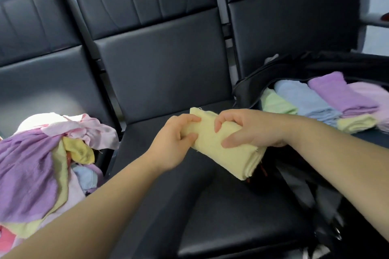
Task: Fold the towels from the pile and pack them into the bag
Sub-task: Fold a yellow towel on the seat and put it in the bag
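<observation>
At the centre of the frame I see a folded yellow towel (223,143) held between both hands above the black middle seat (168,73). The towel lies slanted, one end toward the upper left, the other toward the lower right, where its stacked layers show as a raw edge. The left hand (174,145) grips the towel's left side, fingers curled over the cloth and pinching it. The right hand (250,128) clasps it from above, fingertips bent down onto the fabric and the thumb low on the near side. Both forearms reach in from the bottom corners of the frame.

At the lower left, the pile (37,153) of unfolded towels sits on the left chair: purple, pink, pale yellow and a bit of light blue, all crumpled together.

At the right, the open black bag (248,88) rests on the right-hand chair, just beside the held towel. Inside it, folded towels lie in a row side by side: a green towel (275,103), a blue towel (303,101), a purple towel (341,92) and a pink towel (374,94) at the frame's edge. A second yellow towel (355,123) lies folded in front of the purple one. The bag's near part at the lower right is blurred, and I cannot make out its details.
</observation>
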Action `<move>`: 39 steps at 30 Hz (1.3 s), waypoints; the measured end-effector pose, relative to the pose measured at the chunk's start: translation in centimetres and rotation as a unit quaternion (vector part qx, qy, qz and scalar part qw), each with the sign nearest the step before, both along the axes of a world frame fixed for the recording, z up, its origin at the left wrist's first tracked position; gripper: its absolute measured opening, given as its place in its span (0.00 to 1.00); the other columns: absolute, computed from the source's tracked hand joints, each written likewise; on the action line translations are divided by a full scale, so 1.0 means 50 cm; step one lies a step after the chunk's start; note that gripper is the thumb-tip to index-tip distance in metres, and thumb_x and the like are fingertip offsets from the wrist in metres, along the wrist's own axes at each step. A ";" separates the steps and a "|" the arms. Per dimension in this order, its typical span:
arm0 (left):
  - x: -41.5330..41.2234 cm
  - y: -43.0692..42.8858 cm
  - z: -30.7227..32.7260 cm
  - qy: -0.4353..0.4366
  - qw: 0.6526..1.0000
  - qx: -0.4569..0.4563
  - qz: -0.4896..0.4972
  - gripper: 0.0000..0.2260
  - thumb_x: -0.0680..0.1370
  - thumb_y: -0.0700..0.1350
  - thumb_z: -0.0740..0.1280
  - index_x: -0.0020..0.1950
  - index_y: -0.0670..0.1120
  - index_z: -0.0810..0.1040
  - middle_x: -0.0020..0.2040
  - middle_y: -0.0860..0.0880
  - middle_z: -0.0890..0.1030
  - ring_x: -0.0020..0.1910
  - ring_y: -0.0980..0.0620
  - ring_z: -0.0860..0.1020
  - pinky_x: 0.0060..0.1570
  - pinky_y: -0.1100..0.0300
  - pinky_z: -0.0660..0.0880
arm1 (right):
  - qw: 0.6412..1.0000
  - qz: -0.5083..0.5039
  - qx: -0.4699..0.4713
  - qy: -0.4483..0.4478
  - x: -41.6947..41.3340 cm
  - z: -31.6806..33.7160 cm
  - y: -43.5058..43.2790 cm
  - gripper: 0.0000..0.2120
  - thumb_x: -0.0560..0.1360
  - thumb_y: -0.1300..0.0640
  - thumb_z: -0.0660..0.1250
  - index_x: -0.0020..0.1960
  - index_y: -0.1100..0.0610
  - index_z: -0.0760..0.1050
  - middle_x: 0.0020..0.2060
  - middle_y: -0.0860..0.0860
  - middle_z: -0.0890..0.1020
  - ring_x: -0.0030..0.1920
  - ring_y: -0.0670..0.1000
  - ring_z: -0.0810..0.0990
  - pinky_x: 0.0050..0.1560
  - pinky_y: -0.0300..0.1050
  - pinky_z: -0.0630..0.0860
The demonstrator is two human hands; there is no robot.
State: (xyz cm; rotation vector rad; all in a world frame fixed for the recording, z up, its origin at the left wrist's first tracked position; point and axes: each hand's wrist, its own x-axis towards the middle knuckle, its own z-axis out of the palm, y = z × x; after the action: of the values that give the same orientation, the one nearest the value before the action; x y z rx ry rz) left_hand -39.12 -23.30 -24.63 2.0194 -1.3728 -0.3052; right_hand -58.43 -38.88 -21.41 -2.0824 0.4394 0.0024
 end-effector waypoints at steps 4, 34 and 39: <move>-0.067 -0.148 0.035 -0.016 0.998 -0.021 -0.059 0.17 0.81 0.45 0.67 0.65 0.64 0.73 0.56 0.60 0.70 0.52 0.60 0.74 0.48 0.69 0.69 | 0.991 -0.070 -0.110 0.027 -0.103 0.034 -0.085 0.16 0.75 0.53 0.73 0.56 0.35 0.75 0.46 0.43 0.77 0.40 0.39 0.77 0.38 0.34 0.71; -0.359 -0.861 -0.051 -0.160 0.944 -0.016 -0.289 0.20 0.80 0.46 0.64 0.72 0.56 0.74 0.66 0.51 0.77 0.66 0.47 0.73 0.69 0.50 0.69 | 0.837 -0.420 -0.310 0.164 -0.349 -0.069 -0.439 0.21 0.77 0.58 0.63 0.70 0.50 0.73 0.64 0.55 0.72 0.60 0.60 0.72 0.60 0.51 0.73; -0.287 -0.842 -0.023 -0.246 0.931 0.068 -0.261 0.26 0.83 0.49 0.62 0.81 0.56 0.61 0.81 0.53 0.62 0.78 0.43 0.61 0.75 0.45 0.61 | 0.857 -0.404 -0.231 0.222 -0.329 -0.118 -0.459 0.26 0.82 0.43 0.52 0.79 0.47 0.59 0.74 0.51 0.67 0.73 0.60 0.65 0.71 0.56 0.64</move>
State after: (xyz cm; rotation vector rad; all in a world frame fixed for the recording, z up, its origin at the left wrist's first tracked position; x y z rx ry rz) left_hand -53.45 -65.39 -25.78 1.8762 -2.2663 -0.1217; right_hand -74.86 -61.82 -27.29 -2.1837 1.7195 -0.1330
